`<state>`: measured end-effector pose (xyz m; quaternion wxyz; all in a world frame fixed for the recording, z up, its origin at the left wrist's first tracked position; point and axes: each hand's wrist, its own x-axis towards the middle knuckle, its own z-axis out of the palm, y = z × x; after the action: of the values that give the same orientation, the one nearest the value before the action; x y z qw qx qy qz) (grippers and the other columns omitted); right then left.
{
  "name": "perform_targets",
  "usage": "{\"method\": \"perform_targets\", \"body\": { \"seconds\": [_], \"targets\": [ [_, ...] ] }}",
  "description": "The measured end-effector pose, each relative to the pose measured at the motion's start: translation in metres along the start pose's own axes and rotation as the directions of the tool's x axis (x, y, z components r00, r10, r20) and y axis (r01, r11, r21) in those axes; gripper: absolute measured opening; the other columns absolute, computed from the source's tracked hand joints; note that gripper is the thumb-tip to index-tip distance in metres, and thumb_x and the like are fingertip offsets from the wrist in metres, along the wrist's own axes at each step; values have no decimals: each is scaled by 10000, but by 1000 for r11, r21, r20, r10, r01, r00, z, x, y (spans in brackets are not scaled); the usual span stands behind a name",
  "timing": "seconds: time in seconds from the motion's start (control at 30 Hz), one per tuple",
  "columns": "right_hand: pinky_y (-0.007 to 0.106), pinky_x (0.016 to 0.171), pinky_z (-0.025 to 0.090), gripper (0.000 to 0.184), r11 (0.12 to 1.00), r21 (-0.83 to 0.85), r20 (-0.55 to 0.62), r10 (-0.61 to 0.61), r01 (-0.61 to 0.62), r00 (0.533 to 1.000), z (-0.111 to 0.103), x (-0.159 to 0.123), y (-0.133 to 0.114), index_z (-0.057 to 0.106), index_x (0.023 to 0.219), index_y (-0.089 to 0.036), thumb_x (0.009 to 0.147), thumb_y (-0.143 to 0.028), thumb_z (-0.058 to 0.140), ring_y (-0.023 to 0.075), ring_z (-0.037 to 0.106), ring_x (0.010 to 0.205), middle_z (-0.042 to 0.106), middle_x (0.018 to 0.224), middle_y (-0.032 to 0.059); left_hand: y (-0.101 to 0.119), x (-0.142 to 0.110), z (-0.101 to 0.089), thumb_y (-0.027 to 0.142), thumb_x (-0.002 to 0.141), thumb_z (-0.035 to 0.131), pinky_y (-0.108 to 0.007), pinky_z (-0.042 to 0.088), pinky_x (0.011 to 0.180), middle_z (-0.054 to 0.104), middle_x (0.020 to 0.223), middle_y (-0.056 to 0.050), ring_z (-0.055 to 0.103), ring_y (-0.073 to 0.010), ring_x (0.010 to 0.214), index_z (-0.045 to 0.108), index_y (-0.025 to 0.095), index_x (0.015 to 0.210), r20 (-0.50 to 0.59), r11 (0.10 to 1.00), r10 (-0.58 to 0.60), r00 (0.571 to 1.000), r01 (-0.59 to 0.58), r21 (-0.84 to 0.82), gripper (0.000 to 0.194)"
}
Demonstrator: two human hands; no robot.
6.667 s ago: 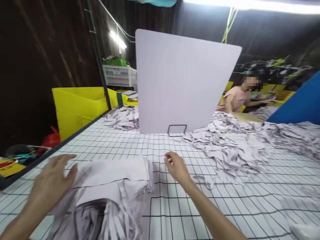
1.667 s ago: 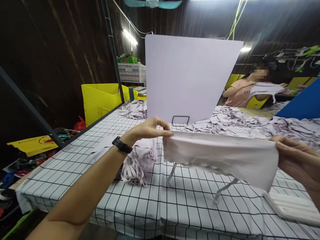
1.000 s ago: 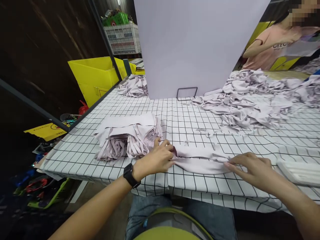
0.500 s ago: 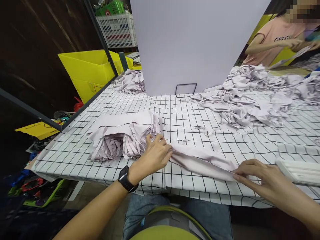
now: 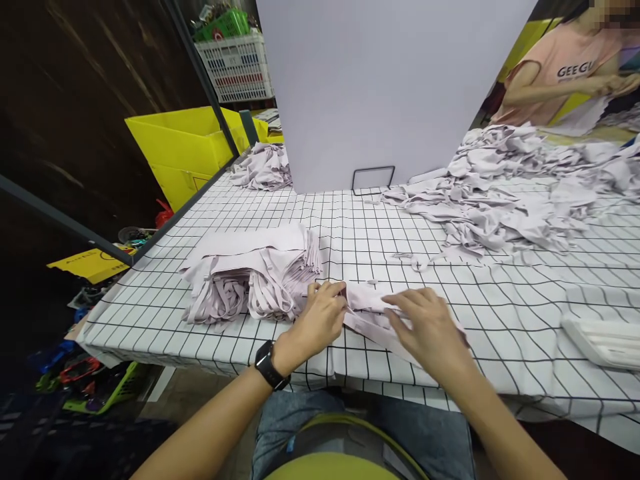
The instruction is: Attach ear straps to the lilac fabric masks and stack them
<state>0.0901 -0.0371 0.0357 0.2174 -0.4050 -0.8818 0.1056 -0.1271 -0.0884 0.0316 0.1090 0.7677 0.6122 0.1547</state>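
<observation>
A long pale pinkish-grey fabric strip (image 5: pixel 364 298) lies across the checked tablecloth in front of me. My left hand (image 5: pixel 320 313), a black watch on its wrist, is closed on the strip's left end, with the fabric slightly raised at the fingertips. Over the strip's middle, my right hand (image 5: pixel 429 325) has thumb and fingers apart; whether the fingertips touch the cloth I cannot tell. Just left of my left hand sits a stack of folded fabric pieces (image 5: pixel 240 243) with looped straps hanging at its front.
A large pale board (image 5: pixel 390 87) stands at the back, a wire stand (image 5: pixel 373 180) at its foot. Loose fabric heaps (image 5: pixel 500 207) spread right, near a co-worker (image 5: pixel 560 73) handling cloth. A white ridged tray (image 5: pixel 605 340) lies right; a yellow bin (image 5: pixel 180 147) stands beyond the left edge.
My right hand has let go of the strip's right end and moved left over its middle. My left hand stays at the left end. The view has shifted slightly.
</observation>
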Motion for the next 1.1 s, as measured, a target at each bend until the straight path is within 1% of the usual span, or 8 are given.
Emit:
{"method": "perform_targets", "body": {
  "seconds": [0.2, 0.37, 0.47, 0.57, 0.77, 0.87, 0.97, 1.1],
  "targets": [
    [473, 825, 489, 475, 992, 126, -39, 11, -6, 999, 53, 38, -29, 648, 1278, -177, 830, -67, 539, 342, 637, 956, 739, 996, 146, 0, -3, 9, -62, 833, 421, -381, 538, 1023, 583, 1378, -155, 587, -244, 1280, 600, 167, 870, -284, 970, 62, 957, -124, -207, 293],
    [411, 843, 535, 321, 953, 296, -90, 86, -55, 992, 43, 36, -19, 719, 1184, -219, 959, -197, 490, 273, 693, 920, 777, 995, 97, 8, -1, 8, -32, 817, 468, -316, 569, 816, 558, 1218, -109, 651, -182, 968, 530, 200, 1060, -445, 946, -88, 891, -65, -317, 342],
    [368, 770, 556, 305, 908, 409, -67, 133, -94, 989, 25, 35, -10, 748, 1160, -224, 975, -288, 515, 240, 714, 850, 789, 1008, 79, 11, 8, 6, -17, 813, 474, -320, 539, 809, 608, 1014, -53, 634, -190, 921, 516, 205, 1053, -412, 928, -169, 895, 4, -372, 329],
    [330, 622, 532, 295, 844, 518, 3, 159, -137, 987, 7, 38, -2, 771, 1090, -215, 963, -365, 551, 207, 670, 663, 753, 777, 48, 12, 18, 0, -4, 806, 488, -316, 503, 796, 629, 890, -10, 625, -186, 867, 522, 211, 977, -340, 894, -273, 900, 108, -434, 277],
    [307, 629, 481, 229, 410, 854, 250, 217, -321, 943, -17, 43, 8, 717, 913, -211, 858, -431, 690, 161, 575, 615, 624, 654, -1, 16, 32, -15, 7, 749, 495, -234, 388, 565, 567, 785, 45, 500, -96, 568, 537, 208, 1026, -156, 686, -431, 889, 211, -696, 345],
    [301, 607, 450, 225, 507, 793, 223, 275, -338, 935, -21, 43, 9, 662, 802, -215, 796, -426, 742, 162, 560, 627, 634, 684, 5, 19, 37, -19, 27, 768, 483, -220, 382, 539, 608, 816, 22, 498, -82, 567, 584, 186, 934, -120, 599, -384, 915, 149, -787, 251],
    [312, 625, 451, 255, 685, 650, 87, 363, -329, 928, -23, 43, 7, 619, 743, -229, 791, -440, 754, 172, 568, 654, 645, 718, 6, 25, 42, -26, 43, 798, 489, -224, 427, 577, 645, 820, 1, 561, -111, 662, 629, 176, 896, -198, 657, -319, 927, 66, -751, 216],
    [330, 647, 498, 289, 602, 742, 86, 352, -295, 932, -37, 45, -1, 598, 756, -238, 821, -478, 746, 198, 620, 696, 662, 722, 16, 28, 49, -50, -7, 806, 496, -264, 512, 685, 657, 886, -17, 603, -137, 788, 634, 166, 909, -485, 884, -103, 868, -144, -446, 244]
  ]
}}
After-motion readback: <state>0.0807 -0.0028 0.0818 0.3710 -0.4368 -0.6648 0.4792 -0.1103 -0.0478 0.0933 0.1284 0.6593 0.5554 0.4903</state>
